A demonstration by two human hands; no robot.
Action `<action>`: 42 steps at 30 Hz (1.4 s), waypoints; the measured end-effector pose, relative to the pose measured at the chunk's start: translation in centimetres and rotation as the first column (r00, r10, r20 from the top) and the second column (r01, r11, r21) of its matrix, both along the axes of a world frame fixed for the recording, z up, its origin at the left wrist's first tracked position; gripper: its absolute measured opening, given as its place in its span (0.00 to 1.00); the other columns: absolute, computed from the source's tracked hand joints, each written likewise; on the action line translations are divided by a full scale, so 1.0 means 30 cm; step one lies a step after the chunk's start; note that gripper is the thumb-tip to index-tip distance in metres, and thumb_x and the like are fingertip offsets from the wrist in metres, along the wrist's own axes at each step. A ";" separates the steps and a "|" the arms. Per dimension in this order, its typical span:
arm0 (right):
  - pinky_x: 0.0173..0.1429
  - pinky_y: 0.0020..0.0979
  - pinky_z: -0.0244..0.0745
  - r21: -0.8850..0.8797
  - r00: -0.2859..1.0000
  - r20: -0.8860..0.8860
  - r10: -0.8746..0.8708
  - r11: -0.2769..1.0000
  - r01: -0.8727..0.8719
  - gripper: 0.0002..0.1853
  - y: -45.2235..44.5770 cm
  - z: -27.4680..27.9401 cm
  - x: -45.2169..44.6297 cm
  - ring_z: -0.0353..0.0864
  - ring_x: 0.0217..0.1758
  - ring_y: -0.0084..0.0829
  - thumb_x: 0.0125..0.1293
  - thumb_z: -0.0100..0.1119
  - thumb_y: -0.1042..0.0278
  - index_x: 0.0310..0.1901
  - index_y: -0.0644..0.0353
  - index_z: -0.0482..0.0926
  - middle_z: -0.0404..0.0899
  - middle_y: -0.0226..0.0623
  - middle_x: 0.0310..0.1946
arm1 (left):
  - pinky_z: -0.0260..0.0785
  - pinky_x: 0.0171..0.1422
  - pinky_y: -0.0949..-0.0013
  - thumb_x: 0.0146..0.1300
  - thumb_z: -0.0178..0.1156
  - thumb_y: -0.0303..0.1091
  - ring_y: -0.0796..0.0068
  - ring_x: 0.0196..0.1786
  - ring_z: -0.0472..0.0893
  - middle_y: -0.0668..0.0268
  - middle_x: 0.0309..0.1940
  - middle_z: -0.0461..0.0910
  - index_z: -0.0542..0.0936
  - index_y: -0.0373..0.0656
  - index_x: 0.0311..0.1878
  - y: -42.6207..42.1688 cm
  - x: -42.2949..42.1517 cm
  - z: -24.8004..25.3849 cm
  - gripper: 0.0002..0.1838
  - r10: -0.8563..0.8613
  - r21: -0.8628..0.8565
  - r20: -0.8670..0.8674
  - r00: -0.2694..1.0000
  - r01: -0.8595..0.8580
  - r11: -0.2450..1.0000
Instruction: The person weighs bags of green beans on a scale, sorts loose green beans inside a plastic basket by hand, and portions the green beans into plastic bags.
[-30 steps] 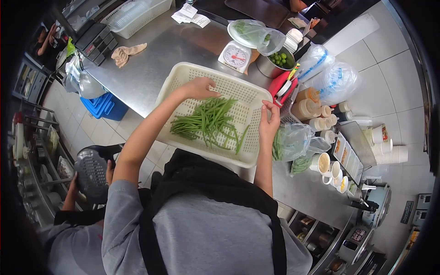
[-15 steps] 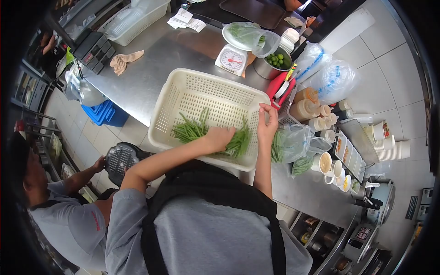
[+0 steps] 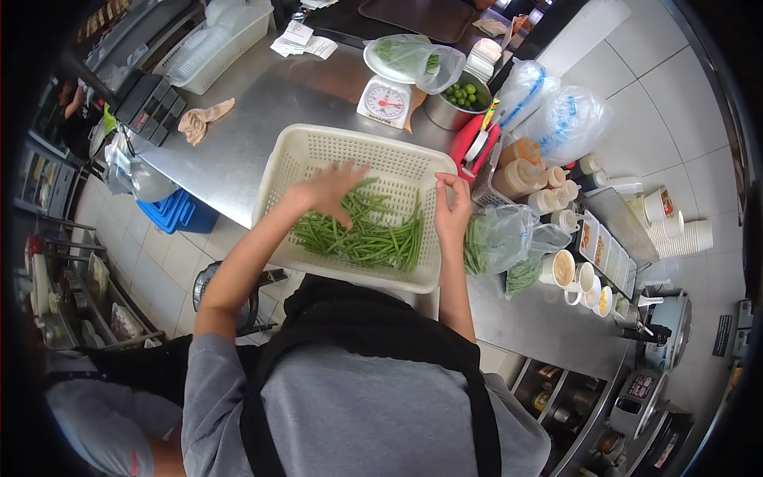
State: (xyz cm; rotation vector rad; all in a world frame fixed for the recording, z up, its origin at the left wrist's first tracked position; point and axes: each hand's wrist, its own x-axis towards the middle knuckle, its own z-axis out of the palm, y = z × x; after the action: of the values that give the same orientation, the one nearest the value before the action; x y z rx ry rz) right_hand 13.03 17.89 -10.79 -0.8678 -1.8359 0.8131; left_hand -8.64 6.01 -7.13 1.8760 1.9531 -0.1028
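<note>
A cream perforated plastic basket [image 3: 318,137] sits near the counter's edge in front of my body. Cut green beans [image 3: 369,242] lie spread over its floor. My left hand [image 3: 332,192] is open with fingers spread, inside the basket over the beans' left part, slightly smeared by motion. At the right wall, my right hand [image 3: 453,205] grips the rim with its fingers closed. Right of that hand, plastic bags of green vegetables [image 3: 524,277] rest on the counter.
Behind the basket stand a dial scale [image 3: 385,102] bearing a bagged plate and a pot of green limes [image 3: 465,97]. Squeeze bottles [image 3: 520,176] and cups [image 3: 560,269] line the right. A cloth [image 3: 204,121] lies left. A co-worker's sleeve [image 3: 111,413] shows lower left.
My left hand has lifted off the beans and moved left, its fingers opening. The beans are now spread out more evenly. The co-worker has moved down and back, with the dark perforated item.
</note>
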 end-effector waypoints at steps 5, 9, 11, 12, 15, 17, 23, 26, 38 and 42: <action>0.52 0.32 0.65 0.008 1.000 -0.012 0.002 1.000 -0.001 0.06 0.004 -0.001 -0.002 0.74 0.44 0.38 0.60 0.54 0.72 0.38 0.60 0.78 0.75 0.39 0.36 | 0.40 0.69 0.40 0.43 0.67 0.55 0.55 0.72 0.44 0.54 0.70 0.46 0.51 0.58 0.70 -0.078 0.092 -0.209 0.51 -0.458 0.128 -0.160 0.874 0.479 0.869; 0.52 0.32 0.65 0.000 1.000 0.005 0.000 1.000 0.000 0.06 0.006 -0.002 -0.002 0.74 0.44 0.38 0.60 0.54 0.72 0.37 0.61 0.78 0.75 0.39 0.36 | 0.50 0.66 0.46 0.47 0.65 0.52 0.57 0.66 0.58 0.61 0.63 0.60 0.64 0.54 0.59 -0.034 -0.002 -0.260 0.36 -0.526 0.353 -0.090 0.846 0.520 0.777; 0.52 0.32 0.65 0.000 1.000 0.001 0.000 1.000 0.000 0.06 0.009 -0.006 -0.010 0.74 0.44 0.38 0.60 0.54 0.72 0.37 0.61 0.78 0.75 0.39 0.36 | 0.58 0.61 0.52 0.48 0.64 0.46 0.56 0.61 0.64 0.61 0.59 0.65 0.64 0.52 0.57 0.013 -0.035 -0.299 0.32 -0.306 0.316 0.012 0.952 0.287 0.904; 0.52 0.32 0.65 -0.003 1.000 0.000 -0.001 1.000 0.001 0.06 0.009 -0.001 -0.013 0.74 0.44 0.38 0.60 0.54 0.72 0.37 0.61 0.78 0.75 0.39 0.36 | 0.61 0.59 0.55 0.49 0.64 0.43 0.56 0.58 0.68 0.61 0.56 0.67 0.65 0.51 0.56 0.022 -0.039 -0.303 0.31 -0.188 0.283 0.059 0.980 0.164 0.945; 0.53 0.32 0.65 0.006 1.000 -0.011 0.002 1.000 -0.002 0.06 0.012 -0.004 -0.014 0.74 0.44 0.38 0.60 0.54 0.72 0.37 0.61 0.78 0.75 0.39 0.36 | 0.68 0.49 0.63 0.50 0.62 0.34 0.58 0.43 0.76 0.59 0.46 0.72 0.68 0.45 0.48 0.057 -0.051 -0.286 0.21 -0.044 0.301 0.258 0.965 -0.037 0.953; 0.53 0.32 0.65 0.009 1.000 -0.018 0.004 1.000 -0.003 0.06 0.012 -0.007 -0.010 0.73 0.44 0.38 0.60 0.54 0.72 0.37 0.61 0.78 0.75 0.39 0.36 | 0.69 0.47 0.60 0.50 0.62 0.33 0.56 0.40 0.77 0.57 0.45 0.73 0.69 0.44 0.45 0.083 -0.065 -0.217 0.19 -0.139 0.302 0.412 0.900 0.009 0.953; 0.53 0.32 0.65 0.003 0.999 -0.039 0.005 1.000 -0.005 0.06 0.014 -0.010 -0.007 0.73 0.44 0.38 0.60 0.54 0.72 0.37 0.60 0.78 0.75 0.38 0.35 | 0.52 0.70 0.59 0.47 0.67 0.42 0.52 0.67 0.57 0.56 0.65 0.58 0.66 0.52 0.62 0.106 -0.056 0.028 0.36 -0.030 -0.013 0.103 0.994 0.031 0.999; 0.53 0.32 0.64 0.007 1.000 -0.029 -0.006 1.000 0.006 0.05 0.017 -0.019 -0.009 0.73 0.45 0.38 0.60 0.54 0.72 0.37 0.60 0.78 0.75 0.38 0.35 | 0.48 0.70 0.51 0.46 0.66 0.55 0.47 0.69 0.54 0.52 0.68 0.52 0.58 0.56 0.67 0.149 -0.001 -0.090 0.45 -0.082 -0.037 0.251 0.964 0.094 0.995; 0.52 0.33 0.63 0.016 0.999 -0.037 -0.003 1.000 0.004 0.05 0.008 -0.015 0.000 0.73 0.44 0.40 0.59 0.54 0.72 0.36 0.60 0.78 0.75 0.39 0.35 | 0.66 0.55 0.61 0.41 0.65 0.30 0.61 0.50 0.75 0.60 0.45 0.75 0.71 0.47 0.48 0.149 0.035 -0.218 0.26 -0.144 0.100 0.234 0.962 0.123 0.987; 0.52 0.34 0.63 0.014 0.999 -0.044 -0.004 1.000 0.004 0.05 0.010 -0.015 0.001 0.73 0.44 0.40 0.59 0.54 0.72 0.35 0.60 0.78 0.75 0.39 0.35 | 0.66 0.52 0.67 0.44 0.62 0.27 0.65 0.45 0.76 0.61 0.38 0.78 0.73 0.43 0.47 0.132 -0.153 -0.125 0.22 -0.076 0.101 0.549 0.832 0.024 0.995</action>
State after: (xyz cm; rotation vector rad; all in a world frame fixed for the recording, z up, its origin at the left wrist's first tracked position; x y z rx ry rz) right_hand 13.05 18.19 -11.24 -0.8381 -1.7985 0.8098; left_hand -13.22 9.96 -10.89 1.7530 1.5226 0.4753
